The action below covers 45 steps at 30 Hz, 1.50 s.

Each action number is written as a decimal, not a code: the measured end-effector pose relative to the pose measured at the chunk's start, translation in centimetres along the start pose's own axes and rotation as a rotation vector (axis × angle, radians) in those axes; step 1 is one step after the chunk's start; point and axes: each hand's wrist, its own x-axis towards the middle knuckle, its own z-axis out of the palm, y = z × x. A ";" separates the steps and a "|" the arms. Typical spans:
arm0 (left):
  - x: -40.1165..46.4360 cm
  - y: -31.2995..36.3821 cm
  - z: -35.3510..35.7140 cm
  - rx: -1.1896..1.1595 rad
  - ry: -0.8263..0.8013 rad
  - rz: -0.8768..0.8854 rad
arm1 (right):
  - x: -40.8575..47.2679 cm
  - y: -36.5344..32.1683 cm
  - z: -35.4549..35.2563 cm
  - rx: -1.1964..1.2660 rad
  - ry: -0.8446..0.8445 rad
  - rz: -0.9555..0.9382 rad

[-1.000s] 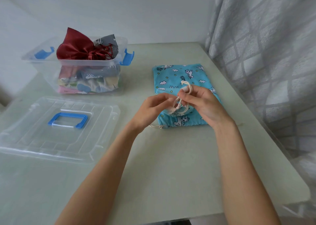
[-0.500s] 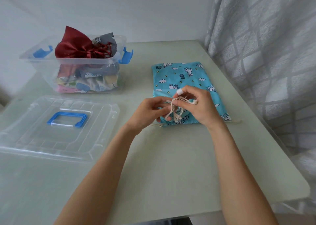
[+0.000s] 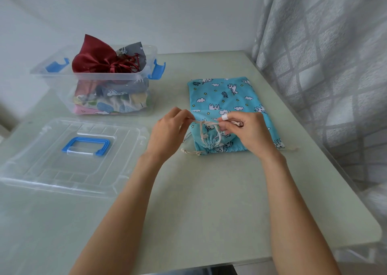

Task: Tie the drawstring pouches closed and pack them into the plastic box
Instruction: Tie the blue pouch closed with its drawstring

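Observation:
A blue unicorn-print pouch (image 3: 226,94) lies flat on the table, with a smaller matching blue pouch (image 3: 211,137) on its near end, its mouth gathered. A cream drawstring (image 3: 206,125) runs taut between my hands above the small pouch. My left hand (image 3: 167,132) pinches its left end. My right hand (image 3: 245,132) pinches the right end, with a white tape band on one finger. The clear plastic box (image 3: 94,80) at the back left holds several pouches, a dark red satin pouch (image 3: 96,58) on top.
The box's clear lid (image 3: 69,155) with a blue handle lies flat at the left, in front of the box. A patterned grey curtain (image 3: 322,55) hangs along the table's right edge. The pale green table (image 3: 199,201) has bare surface near me.
My hands have moved apart, pulling the cream drawstring from a loose loop into a taut line above the small pouch.

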 end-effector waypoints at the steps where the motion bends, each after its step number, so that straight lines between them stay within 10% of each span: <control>1: 0.1 -0.4 -0.3 -0.008 0.024 -0.021 | 0.0 0.1 -0.2 -0.005 0.008 0.008; 9: -0.8 1.5 -2.9 -1.268 -0.047 -0.509 | -0.7 -0.5 -2.8 -0.384 0.171 -0.127; 18: -2.2 2.5 -2.3 -1.783 0.010 -0.680 | -4.3 0.2 -3.2 -0.435 0.265 -0.023; 29: -4.2 1.6 -2.1 -1.309 -0.071 -0.817 | -6.4 0.4 -2.2 -0.697 0.298 0.214; 35: -5.5 1.7 -3.9 -0.880 -0.316 -0.575 | -7.3 -0.5 -2.7 -0.657 0.049 0.166; 45: -6.4 3.2 -1.1 -0.174 -0.287 -0.270 | -8.1 0.1 1.5 -0.763 -0.020 0.024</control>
